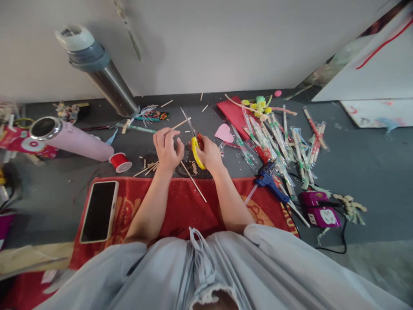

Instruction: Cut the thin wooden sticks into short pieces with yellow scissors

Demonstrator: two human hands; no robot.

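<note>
— What is being done by the left hand [167,150]?
— Its fingers are curled, with a narrow gap left between thumb and forefinger. A thin stick [181,123] is seen emerging from behind them, slanted toward the far edge; whether it is gripped cannot be told.
— And by the right hand [210,154]?
— The yellow scissors [196,151] are held there, the fingers closed about the handles and the blades pointed at the far edge. The stick's tip is overlapped with the blades; whether it is caught between them cannot be made out.
— Where is all this set?
— Over the middle of the grey surface [364,172], just beyond the far edge of the red cloth [190,211]. Loose sticks [150,168] are scattered beside the left wrist.
— What is placed around?
— A red spool [119,162] is stood near the cloth's far left corner, and a phone [99,211] is laid along its left edge. By its far right corner a blue glue gun [271,184] is rested, with wrapped sticks [274,137] heaped beyond, toward the far edge.
</note>
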